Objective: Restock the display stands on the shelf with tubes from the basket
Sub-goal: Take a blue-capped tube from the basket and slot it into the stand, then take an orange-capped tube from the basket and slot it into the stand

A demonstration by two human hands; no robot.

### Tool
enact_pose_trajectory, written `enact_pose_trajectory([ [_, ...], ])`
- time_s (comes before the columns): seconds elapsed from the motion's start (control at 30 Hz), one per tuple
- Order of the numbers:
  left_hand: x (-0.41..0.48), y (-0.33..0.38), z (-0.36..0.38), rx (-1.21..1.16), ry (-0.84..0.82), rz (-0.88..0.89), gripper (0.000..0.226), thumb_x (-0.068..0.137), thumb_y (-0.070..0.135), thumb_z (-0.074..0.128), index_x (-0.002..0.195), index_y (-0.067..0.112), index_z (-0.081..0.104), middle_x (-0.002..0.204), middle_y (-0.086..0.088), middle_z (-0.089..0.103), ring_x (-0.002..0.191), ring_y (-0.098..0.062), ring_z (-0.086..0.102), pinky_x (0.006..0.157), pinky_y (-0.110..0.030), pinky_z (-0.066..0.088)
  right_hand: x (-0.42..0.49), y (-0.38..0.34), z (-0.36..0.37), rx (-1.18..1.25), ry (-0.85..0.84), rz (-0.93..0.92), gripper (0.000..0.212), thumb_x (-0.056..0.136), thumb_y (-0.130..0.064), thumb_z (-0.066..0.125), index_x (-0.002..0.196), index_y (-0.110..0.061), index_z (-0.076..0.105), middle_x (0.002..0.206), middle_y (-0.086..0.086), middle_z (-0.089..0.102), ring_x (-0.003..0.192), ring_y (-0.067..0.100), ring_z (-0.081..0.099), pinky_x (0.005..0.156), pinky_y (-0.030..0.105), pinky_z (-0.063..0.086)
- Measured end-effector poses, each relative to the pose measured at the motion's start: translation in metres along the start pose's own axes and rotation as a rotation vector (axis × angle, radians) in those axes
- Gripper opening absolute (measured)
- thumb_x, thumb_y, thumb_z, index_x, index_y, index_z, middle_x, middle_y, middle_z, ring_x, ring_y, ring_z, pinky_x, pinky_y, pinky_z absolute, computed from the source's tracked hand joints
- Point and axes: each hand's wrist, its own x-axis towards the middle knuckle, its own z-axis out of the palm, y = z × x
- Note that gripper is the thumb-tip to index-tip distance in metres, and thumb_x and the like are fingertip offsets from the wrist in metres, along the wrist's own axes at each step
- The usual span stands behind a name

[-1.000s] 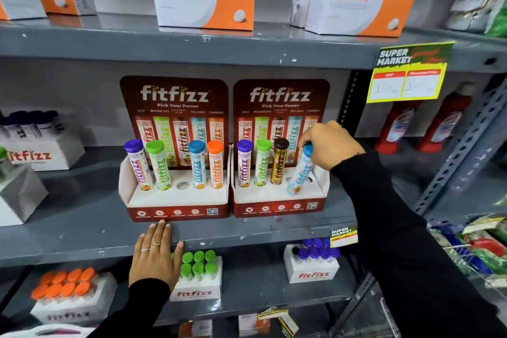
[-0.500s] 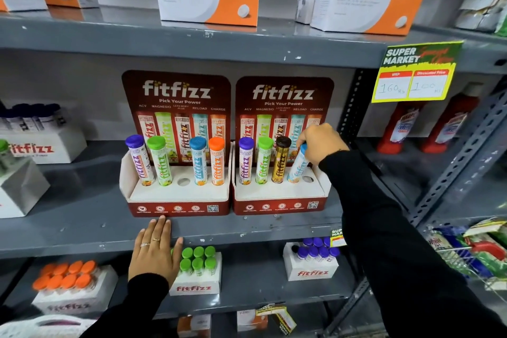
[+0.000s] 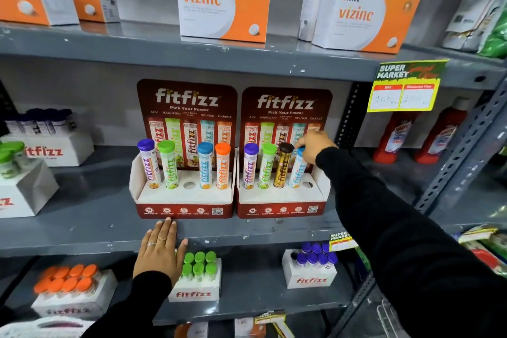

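Note:
Two red fitfizz display stands sit side by side on the middle shelf. The left stand (image 3: 184, 199) holds purple, green, blue and orange tubes, with its middle hole (image 3: 189, 185) empty. The right stand (image 3: 282, 200) holds purple, green and brown tubes plus a blue-capped tube (image 3: 297, 170), and its rightmost hole (image 3: 307, 184) is empty. My right hand (image 3: 312, 147) grips the cap of that blue tube, which stands in the fourth hole. My left hand (image 3: 162, 251) lies flat on the shelf's front edge below the left stand. No basket is in view.
White fitfizz boxes of orange (image 3: 71, 289), green (image 3: 196, 278) and purple (image 3: 311, 267) tubes stand on the lower shelf. Vizinc boxes (image 3: 222, 4) line the top shelf. Red bottles (image 3: 395, 134) and a yellow price tag (image 3: 406, 88) are at the right. A slanted metal upright (image 3: 461, 153) is nearby.
My right hand has pushed the blue tube from a tilt down into the fourth hole of the right stand, so it stands nearly upright. My left hand has stayed on the shelf edge.

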Motion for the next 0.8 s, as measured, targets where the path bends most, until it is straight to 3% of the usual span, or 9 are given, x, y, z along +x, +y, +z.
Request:
enact_pose_trajectory([
  [0.1, 0.001, -0.005, -0.001, 0.002, 0.002, 0.022, 0.09, 0.09, 0.057, -0.004, 0.118, -0.004, 0.056, 0.126, -0.019, 0.056, 0.119, -0.033, 0.049, 0.101, -0.048, 0.035, -0.004, 0.0, 0.0, 0.014, 0.006, 0.027, 0.046, 0.09, 0.005, 0.049, 0.134, -0.01, 0.054, 0.137, 0.015, 0.054, 0.124, 0.032, 0.05, 0.106, 0.039, 0.045],
  [0.2, 0.004, -0.008, -0.001, 0.012, 0.013, 0.082, 0.095, 0.085, 0.062, -0.01, 0.128, -0.001, 0.047, 0.137, -0.016, 0.045, 0.129, -0.029, 0.037, 0.109, -0.042, 0.022, -0.02, -0.024, 0.008, 0.013, 0.146, -0.027, 0.058, 0.085, 0.01, 0.047, 0.139, -0.009, 0.044, 0.132, 0.024, 0.055, 0.125, 0.039, 0.048, 0.104, 0.043, 0.046],
  [0.33, 0.002, -0.016, -0.008, -0.003, 0.053, 0.069, 0.07, 0.089, 0.049, 0.019, 0.118, -0.002, 0.057, 0.125, -0.019, 0.057, 0.118, -0.034, 0.049, 0.103, -0.045, 0.023, -0.057, -0.097, 0.043, 0.052, 0.273, -0.345, 0.066, 0.08, 0.016, 0.044, 0.142, -0.006, 0.04, 0.145, 0.014, 0.048, 0.145, 0.035, 0.019, 0.118, 0.039, 0.026],
  [0.4, -0.003, -0.027, -0.011, -0.031, 0.131, -0.018, 0.061, 0.085, 0.041, 0.029, 0.117, -0.003, 0.058, 0.124, -0.02, 0.057, 0.118, -0.036, 0.049, 0.102, -0.048, 0.027, -0.072, -0.14, 0.078, 0.098, 0.287, -0.557, 0.06, 0.078, 0.016, 0.047, 0.134, -0.003, 0.05, 0.14, 0.013, 0.054, 0.142, 0.035, 0.027, 0.114, 0.039, 0.033],
  [0.47, -0.018, -0.045, -0.009, -0.049, 0.178, -0.078, 0.059, 0.083, 0.037, 0.034, 0.121, -0.004, 0.054, 0.128, -0.021, 0.053, 0.12, -0.037, 0.046, 0.103, -0.048, 0.024, -0.088, -0.179, 0.121, 0.142, 0.284, -0.779, 0.047, 0.071, 0.013, 0.051, 0.113, 0.0, 0.067, 0.119, 0.015, 0.069, 0.126, 0.038, 0.052, 0.099, 0.042, 0.049],
  [0.53, -0.042, -0.067, 0.001, -0.038, 0.175, -0.108, 0.059, 0.083, 0.035, 0.037, 0.126, -0.004, 0.049, 0.134, -0.02, 0.048, 0.125, -0.034, 0.041, 0.105, -0.045, 0.016, -0.106, -0.211, 0.165, 0.232, 0.193, -0.936, 0.043, 0.071, 0.002, 0.04, 0.095, -0.003, 0.075, 0.102, 0.012, 0.077, 0.109, 0.036, 0.066, 0.082, 0.043, 0.059],
  [0.63, -0.099, -0.108, 0.035, -0.05, 0.013, -0.313, 0.059, 0.087, 0.038, 0.032, 0.122, -0.006, 0.052, 0.131, -0.022, 0.049, 0.12, -0.038, 0.046, 0.1, -0.046, 0.02, -0.128, -0.257, 0.24, 0.25, -0.059, -1.115, 0.047, 0.068, -0.006, 0.034, 0.085, -0.007, 0.078, 0.091, 0.007, 0.079, 0.099, 0.029, 0.072, 0.078, 0.037, 0.062],
  [0.73, -0.16, -0.134, 0.062, -0.117, -0.224, -0.576, 0.083, 0.094, 0.051, 0.0, 0.121, -0.006, 0.053, 0.13, -0.023, 0.051, 0.118, -0.04, 0.047, 0.101, -0.047, 0.028, -0.149, -0.297, 0.295, 0.204, -0.276, -1.198, 0.045, 0.064, -0.015, 0.034, 0.072, -0.011, 0.079, 0.071, 0.003, 0.078, 0.075, 0.023, 0.075, 0.066, 0.022, 0.059],
  [0.8, -0.19, -0.14, 0.072, -0.119, -0.286, -0.727, 0.105, 0.077, 0.062, -0.026, 0.137, -0.002, 0.033, 0.147, -0.017, 0.028, 0.135, -0.033, 0.024, 0.109, -0.043, 0.02, -0.163, -0.326, 0.334, 0.182, -0.379, -1.235, 0.043, 0.063, -0.016, 0.034, 0.067, -0.01, 0.077, 0.06, 0.007, 0.074, 0.06, 0.026, 0.072, 0.056, 0.022, 0.057],
])
